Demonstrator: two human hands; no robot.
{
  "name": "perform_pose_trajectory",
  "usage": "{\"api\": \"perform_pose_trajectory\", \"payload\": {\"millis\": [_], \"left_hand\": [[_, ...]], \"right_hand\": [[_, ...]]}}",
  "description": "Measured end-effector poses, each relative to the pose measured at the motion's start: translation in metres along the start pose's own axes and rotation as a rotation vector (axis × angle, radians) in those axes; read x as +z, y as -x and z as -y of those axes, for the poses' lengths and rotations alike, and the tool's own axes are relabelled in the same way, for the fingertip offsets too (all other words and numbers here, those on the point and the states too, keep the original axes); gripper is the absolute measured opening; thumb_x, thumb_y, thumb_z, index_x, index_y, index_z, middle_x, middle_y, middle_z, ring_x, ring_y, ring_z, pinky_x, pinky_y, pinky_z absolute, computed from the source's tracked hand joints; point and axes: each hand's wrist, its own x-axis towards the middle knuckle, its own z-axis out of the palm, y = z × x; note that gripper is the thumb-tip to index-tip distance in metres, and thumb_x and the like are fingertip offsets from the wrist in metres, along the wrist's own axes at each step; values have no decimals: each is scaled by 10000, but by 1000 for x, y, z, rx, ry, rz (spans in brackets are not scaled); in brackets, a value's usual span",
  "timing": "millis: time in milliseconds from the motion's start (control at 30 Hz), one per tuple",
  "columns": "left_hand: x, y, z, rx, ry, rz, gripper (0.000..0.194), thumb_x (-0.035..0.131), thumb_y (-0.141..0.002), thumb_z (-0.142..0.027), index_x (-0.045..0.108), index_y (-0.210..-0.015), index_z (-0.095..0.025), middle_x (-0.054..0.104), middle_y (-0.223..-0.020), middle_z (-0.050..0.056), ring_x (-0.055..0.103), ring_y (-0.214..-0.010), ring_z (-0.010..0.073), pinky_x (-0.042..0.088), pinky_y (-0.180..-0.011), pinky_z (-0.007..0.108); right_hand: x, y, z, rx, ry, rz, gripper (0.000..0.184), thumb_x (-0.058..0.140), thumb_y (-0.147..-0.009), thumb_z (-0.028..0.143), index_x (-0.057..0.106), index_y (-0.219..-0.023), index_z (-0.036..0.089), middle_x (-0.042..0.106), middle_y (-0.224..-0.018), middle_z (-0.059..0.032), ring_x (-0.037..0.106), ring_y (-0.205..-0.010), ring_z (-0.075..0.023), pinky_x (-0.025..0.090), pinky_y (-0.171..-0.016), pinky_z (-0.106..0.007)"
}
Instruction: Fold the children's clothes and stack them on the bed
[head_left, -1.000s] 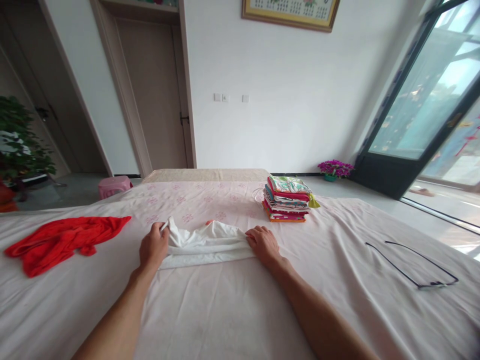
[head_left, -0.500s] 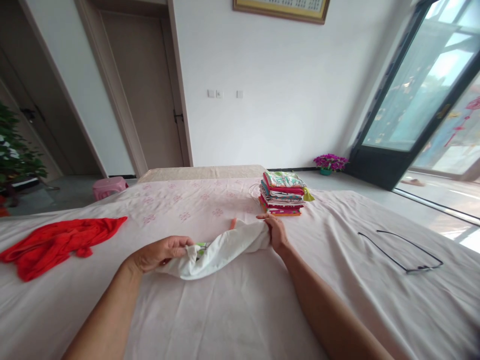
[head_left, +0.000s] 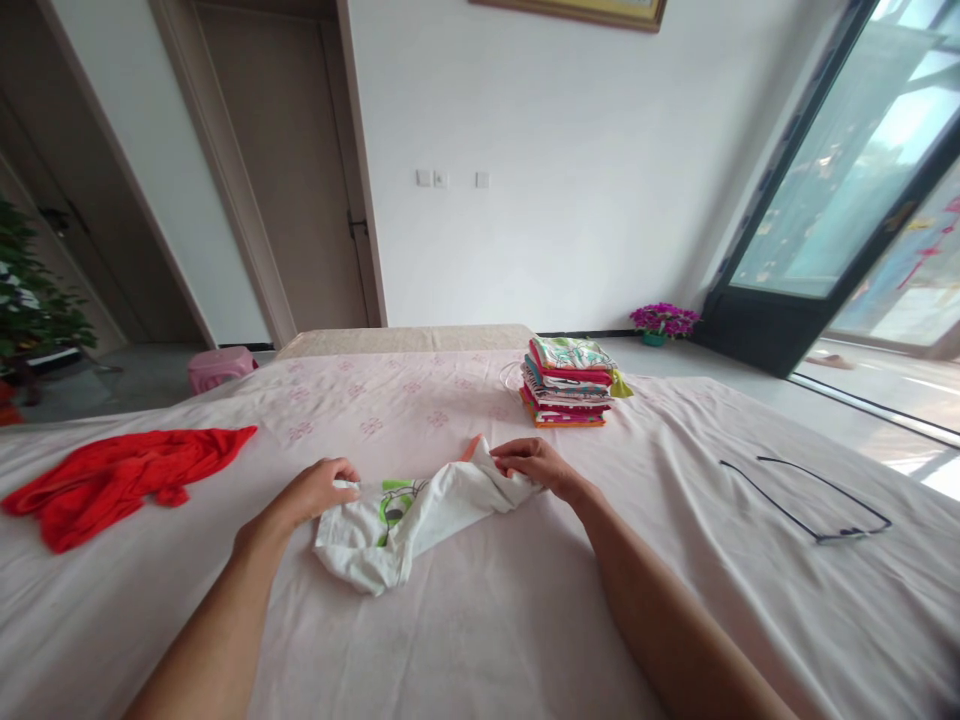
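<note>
A crumpled white cloth with a green and black print [head_left: 450,510] lies on the pink-white sheet in front of me, an orange patch at its far edge. My left hand [head_left: 321,492] pinches its far left corner between thumb and fingers. At the cloth's right end, my right hand [head_left: 536,466] has its fingers closed on a fold, palm down. Part of the fabric is hidden beneath the fingers. Just beyond my right hand stands a neat stack of folded cloths [head_left: 568,385] in several colours.
To the left lies a rumpled red cloth [head_left: 127,475]. Eyeglasses [head_left: 840,536] with their temples spread rest on the sheet [head_left: 480,640] at the right. Past the bed's far edge are a pink stool [head_left: 223,368] and a pot of purple flowers [head_left: 664,320].
The near left part of the cloth has dropped toward me, showing more of the green print. My left hand has shifted slightly left, and my right hand has changed its hold on the right end.
</note>
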Motion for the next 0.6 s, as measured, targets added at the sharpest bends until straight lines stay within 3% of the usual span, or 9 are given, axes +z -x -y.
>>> {"api": "perform_pose_trajectory", "payload": {"millis": [67,133,200,267,367,433,500,600], "left_hand": [[-3,5,-4,-9,-46,79,245,636,-663,-363,687,-825,-187,712,-809,22,649,-803,232,457,-688,283],[-7,9,-12,26,-21,93,230,602,-708,-396,668,-800,-195,697,-772,3,640,-766,216,448,-657,273],[-13,10,-19,100,33,-20,241,580,-742,-419,654,-817,-201,697,-808,-1,641,-802,209,462,-703,272],[-19,10,-24,166,87,-226,254,566,-766,-428,644,-865,-208,700,-869,5,643,-865,205,471,-777,272],[-28,10,-26,176,165,-553,277,548,-803,-444,625,-945,-219,696,-932,17,644,-906,202,475,-818,272],[-31,10,-23,136,194,-682,285,538,-820,-447,618,-981,-226,693,-963,27,647,-930,208,479,-837,280],[-31,9,-16,66,190,-701,285,540,-817,-442,621,-987,-228,695,-994,41,649,-975,227,479,-878,304],[-24,5,-2,-58,197,-634,280,545,-800,-430,622,-969,-221,694,-1011,65,644,-1014,258,488,-910,350]], "right_hand": [[0,0,2,20,165,-61,497,659,-786,430,699,-1213,179,734,-841,-35,621,-734,-164,425,-658,-255],[5,-1,4,23,390,-89,467,665,-778,407,696,-1206,223,730,-839,-19,619,-739,-164,399,-636,-248],[12,-3,6,-5,578,-90,277,672,-754,360,749,-992,240,717,-788,-4,604,-705,-154,366,-607,-244],[19,-6,7,-59,630,-178,136,639,-761,328,715,-800,223,694,-726,-1,580,-653,-143,342,-580,-245],[20,-9,9,-144,332,-478,203,552,-831,386,642,-819,204,670,-707,-13,576,-616,-142,361,-555,-240],[17,-11,8,-149,15,-625,272,507,-857,453,598,-888,199,667,-733,-21,596,-605,-147,375,-522,-233],[13,-12,3,-110,-197,-679,294,530,-824,479,575,-913,202,659,-745,-16,602,-592,-149,369,-481,-225],[10,-13,-10,-40,-342,-694,273,602,-741,458,561,-851,212,614,-688,14,562,-571,-140,398,-473,-227]]}}
